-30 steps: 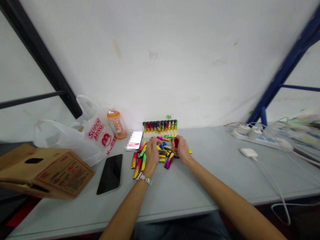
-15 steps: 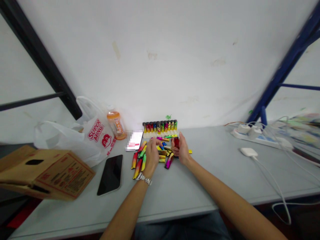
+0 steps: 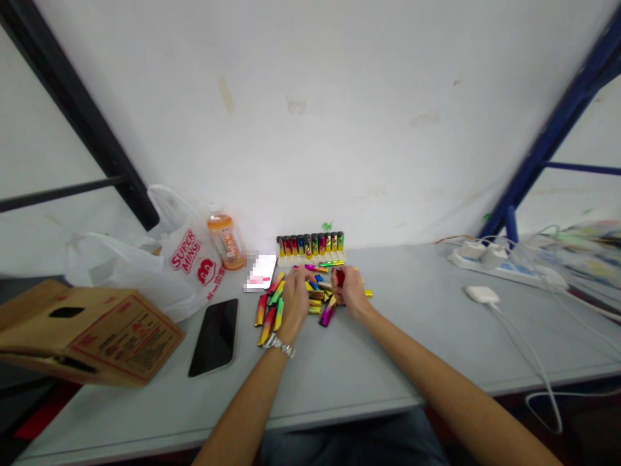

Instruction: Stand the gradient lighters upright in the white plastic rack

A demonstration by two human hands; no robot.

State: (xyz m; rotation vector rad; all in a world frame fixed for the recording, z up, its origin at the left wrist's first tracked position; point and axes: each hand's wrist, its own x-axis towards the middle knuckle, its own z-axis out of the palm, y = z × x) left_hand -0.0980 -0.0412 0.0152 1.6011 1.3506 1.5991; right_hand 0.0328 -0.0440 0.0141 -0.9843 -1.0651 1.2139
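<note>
My right hand (image 3: 353, 291) is closed around a red lighter (image 3: 340, 278), held upright above the table. To its left, my left hand (image 3: 295, 296), with a metal watch on the wrist, rests over loose shiny lighters. Its fingers are curled, and what they hold, if anything, is hidden. A purple and gold lighter (image 3: 328, 312) lies between the hands, with a blue piece (image 3: 314, 283) near the left fingertips. Red, yellow and green lighters (image 3: 269, 323) lie left of my left hand. Behind both hands, several lighters stand upright in a row in a white rack (image 3: 286, 262).
A phone with a lit screen (image 3: 261, 272) is left of the rack. Further left are a dark phone (image 3: 214, 338), an orange drink bottle (image 3: 226, 241), a white plastic bag (image 3: 167, 278) and a cardboard box (image 3: 116, 336). A power strip (image 3: 509, 272) and white charger (image 3: 482, 295) lie right.
My right hand has turned slightly and its fingers have folded down closer around the red lighter. My left hand has stayed nearly in place over the loose lighters.
</note>
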